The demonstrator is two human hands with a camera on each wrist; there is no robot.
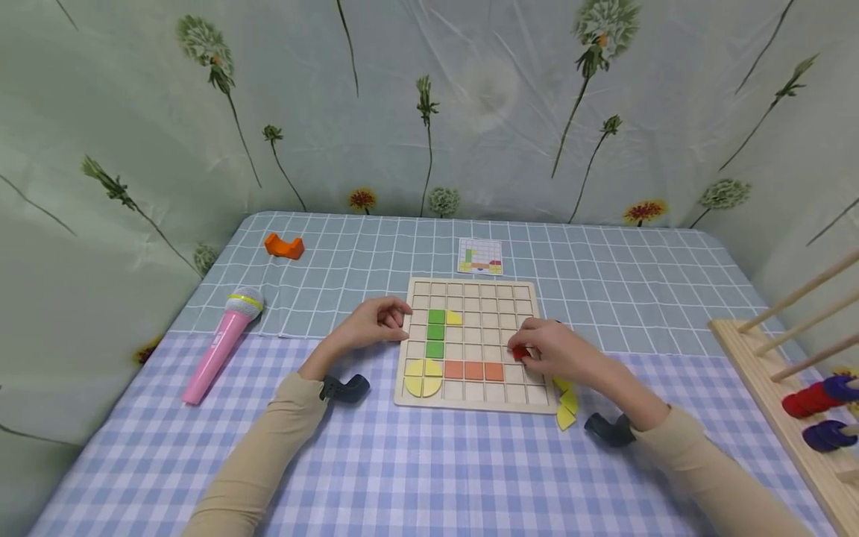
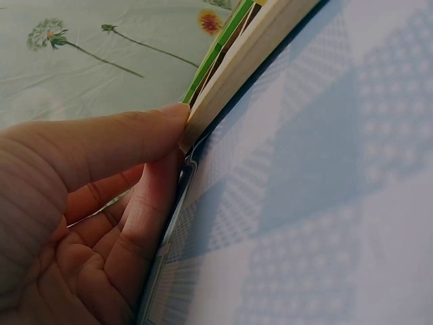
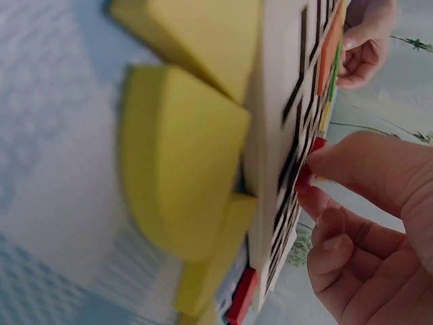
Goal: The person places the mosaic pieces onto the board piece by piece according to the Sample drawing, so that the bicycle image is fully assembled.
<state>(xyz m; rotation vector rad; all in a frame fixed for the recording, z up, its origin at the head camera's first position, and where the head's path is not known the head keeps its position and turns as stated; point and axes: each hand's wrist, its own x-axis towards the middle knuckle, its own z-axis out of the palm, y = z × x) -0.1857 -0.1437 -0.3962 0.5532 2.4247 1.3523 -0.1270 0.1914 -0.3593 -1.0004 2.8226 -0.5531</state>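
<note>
A wooden grid board [image 1: 490, 298] lies on the table. Its left edge is pinched by my left hand [image 1: 376, 321], thumb on the rim in the left wrist view. Over the right side of the grid, my right hand [image 1: 553, 347] pinches a small red piece [image 1: 520, 352] between thumb and finger. On the board are a column of green squares [image 1: 436, 333], a row of orange squares [image 1: 473, 371], a yellow circle of quarter pieces [image 1: 423, 378] and one more yellow quarter piece [image 1: 454, 318].
Loose yellow quarter pieces [image 1: 568, 403] lie by the board's right edge, with another red piece [image 3: 242, 298] near them. A pattern card [image 1: 480, 256] lies behind the board. Left are a pink microphone [image 1: 221, 343] and an orange block [image 1: 285, 247]; right stands a wooden peg rack [image 1: 758, 373].
</note>
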